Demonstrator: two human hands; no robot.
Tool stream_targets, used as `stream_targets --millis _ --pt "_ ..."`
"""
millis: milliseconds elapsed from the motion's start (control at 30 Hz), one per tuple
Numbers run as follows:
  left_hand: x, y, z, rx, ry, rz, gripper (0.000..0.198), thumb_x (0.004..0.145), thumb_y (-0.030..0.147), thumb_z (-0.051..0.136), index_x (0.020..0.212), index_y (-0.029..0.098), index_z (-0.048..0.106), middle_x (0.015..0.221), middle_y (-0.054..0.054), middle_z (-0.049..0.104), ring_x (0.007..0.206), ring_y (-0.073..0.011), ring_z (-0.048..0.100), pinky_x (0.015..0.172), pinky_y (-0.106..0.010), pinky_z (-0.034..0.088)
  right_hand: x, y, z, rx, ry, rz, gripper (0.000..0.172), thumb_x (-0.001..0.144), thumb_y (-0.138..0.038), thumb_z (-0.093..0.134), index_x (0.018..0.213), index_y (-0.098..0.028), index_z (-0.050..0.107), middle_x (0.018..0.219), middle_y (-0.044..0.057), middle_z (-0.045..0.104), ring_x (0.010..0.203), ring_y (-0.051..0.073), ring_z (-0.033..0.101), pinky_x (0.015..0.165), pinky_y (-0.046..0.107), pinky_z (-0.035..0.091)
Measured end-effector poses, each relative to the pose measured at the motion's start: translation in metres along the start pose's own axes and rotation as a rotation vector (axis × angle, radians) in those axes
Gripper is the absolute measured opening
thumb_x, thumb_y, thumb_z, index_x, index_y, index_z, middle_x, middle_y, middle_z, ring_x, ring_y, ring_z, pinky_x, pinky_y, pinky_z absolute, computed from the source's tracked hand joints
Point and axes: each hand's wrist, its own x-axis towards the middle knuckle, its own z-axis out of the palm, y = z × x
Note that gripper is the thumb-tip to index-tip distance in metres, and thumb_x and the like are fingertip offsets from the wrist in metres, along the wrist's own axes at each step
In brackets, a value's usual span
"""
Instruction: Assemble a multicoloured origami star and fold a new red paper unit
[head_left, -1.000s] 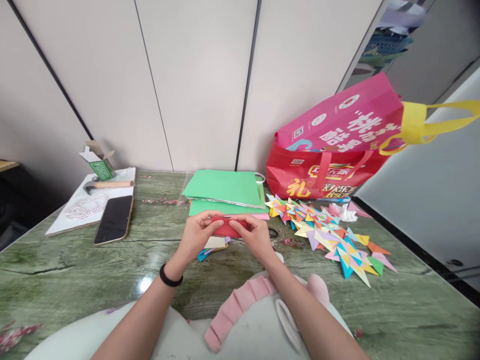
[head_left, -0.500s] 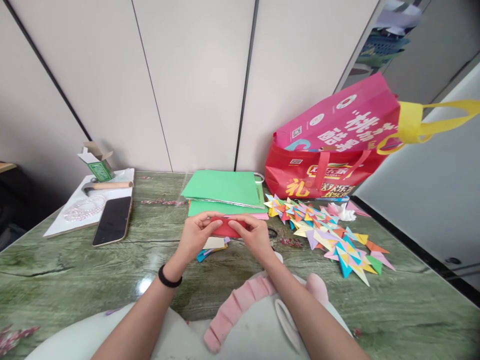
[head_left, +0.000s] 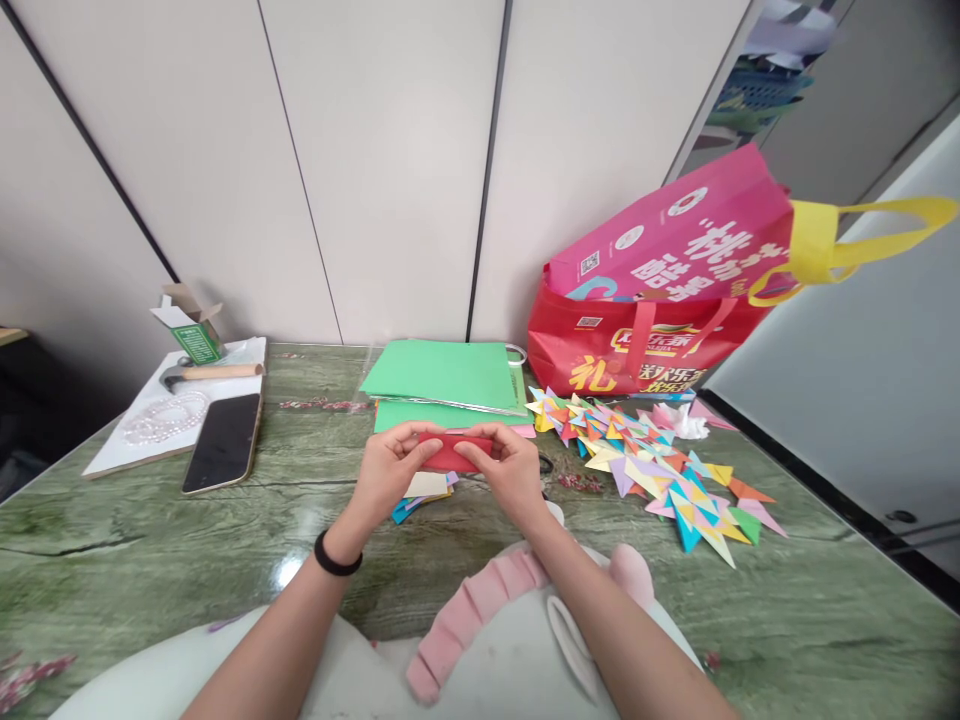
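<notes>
A small red piece of paper (head_left: 454, 453), folded into a narrow strip, is held level above the table. My left hand (head_left: 390, 465) pinches its left end, and my right hand (head_left: 509, 468) pinches its right end, thumbs on the near face and fingers behind. Just below the hands lies a small stack of coloured paper slips (head_left: 425, 489), cream on top with blue and purple beneath. Green paper sheets (head_left: 442, 372) lie behind the hands. The fingertips behind the red paper are partly hidden.
Folded paper pieces (head_left: 660, 465) are heaped at the right, before a red bag (head_left: 645, 345). At the left are a phone (head_left: 223, 444), a hammer (head_left: 214, 372), a beaded string (head_left: 166, 417) and a small box (head_left: 193, 335). A plush toy (head_left: 480, 630) lies under my forearms.
The red paper shows a slightly flatter, more even strip between my thumbs. Both hands keep their grip and stay nearly in place; the view shifts slightly.
</notes>
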Motion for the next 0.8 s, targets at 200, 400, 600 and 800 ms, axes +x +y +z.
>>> stream_targets --millis 200,400,600,800 --pt "-0.0006 0.0013 0.0003 0.011 0.007 0.007 0.022 0.065 0.03 0.07 0.08 0.015 0.064 0.06 0.0 0.07 0.057 -0.0169 0.067 0.057 -0.025 0.055 0.0001 -0.0017 0.0 0.021 0.005 0.021 0.02 0.065 -0.035 0.069 0.074 -0.018 0.064 0.07 0.003 0.066 0.062 0.016 0.059 0.056 0.026 0.046" --pt "-0.0003 -0.0002 -0.0013 0.032 -0.001 -0.007 0.023 0.065 0.031 0.069 0.081 0.015 0.064 0.061 -0.001 0.071 0.057 -0.0196 0.067 0.057 -0.029 0.056 0.0015 -0.0013 0.0005 0.077 0.003 0.062 0.021 0.062 -0.034 0.072 0.071 -0.017 0.064 0.068 0.003 0.065 0.06 0.015 0.058 0.055 0.025 0.047" --pt "-0.0001 0.0005 -0.0014 0.03 0.003 -0.014 0.023 0.065 0.031 0.069 0.081 0.015 0.065 0.062 -0.002 0.071 0.058 -0.0195 0.068 0.055 -0.028 0.055 0.0043 0.0004 -0.0017 0.138 -0.032 0.107 0.024 0.059 -0.035 0.073 0.071 -0.016 0.063 0.064 0.001 0.064 0.055 0.013 0.056 0.051 0.024 0.046" --pt "0.0006 0.0019 -0.0025 0.005 0.034 0.007 0.024 0.065 0.031 0.069 0.082 0.015 0.064 0.064 -0.002 0.071 0.057 -0.0183 0.067 0.053 -0.026 0.055 0.0058 -0.0024 -0.004 0.234 0.017 0.094 0.019 0.061 -0.03 0.072 0.071 -0.017 0.062 0.061 -0.001 0.064 0.053 0.011 0.055 0.052 0.022 0.044"
